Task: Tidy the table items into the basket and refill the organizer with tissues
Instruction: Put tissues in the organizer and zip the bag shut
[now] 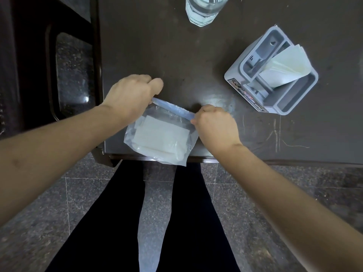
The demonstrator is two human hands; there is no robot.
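We hold the tissue bag (161,134) at the surface's (157,55) near edge, well left of the organizer (271,75). Left hand (129,95) and right hand (214,124) fingers pinch its blue seal's ends; we should peel evenly, keeping the tissues inside flat.

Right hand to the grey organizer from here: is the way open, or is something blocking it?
Probably yes, once it lets go. The right hand pinches the blue seal of the tissue bag, as does the left hand. Only bare table lies between it and the organizer; the glass stands farther off.
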